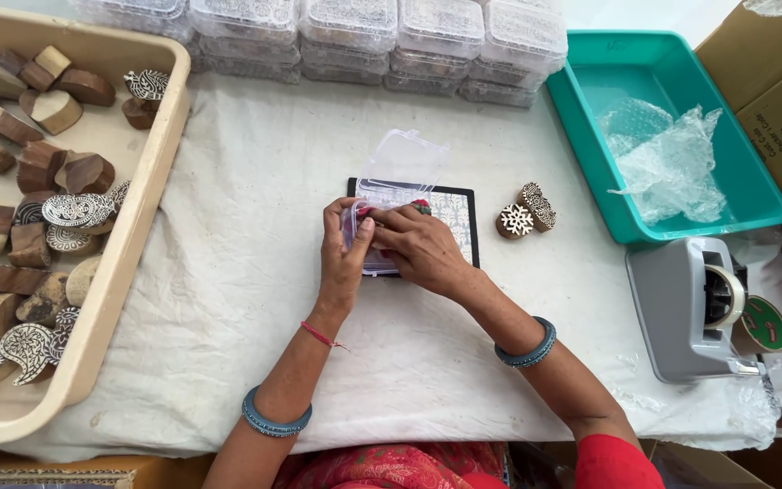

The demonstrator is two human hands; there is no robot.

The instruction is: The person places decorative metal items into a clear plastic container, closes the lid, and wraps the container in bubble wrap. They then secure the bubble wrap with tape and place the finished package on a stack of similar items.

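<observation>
A small clear plastic box with its lid raised sits on a black-framed patterned card at the table's middle. My left hand grips the box's left side. My right hand lies across the box's open base, pressing red and green contents down into it. Both hands hide most of the base. Two carved wooden stamps, one with a snowflake face, lie just right of the card, apart from my hands.
A beige tray full of several carved wooden stamps stands at the left. Stacked clear boxes line the far edge. A teal bin holds bubble wrap, a grey tape dispenser sits at the right, and cardboard boxes stand beyond.
</observation>
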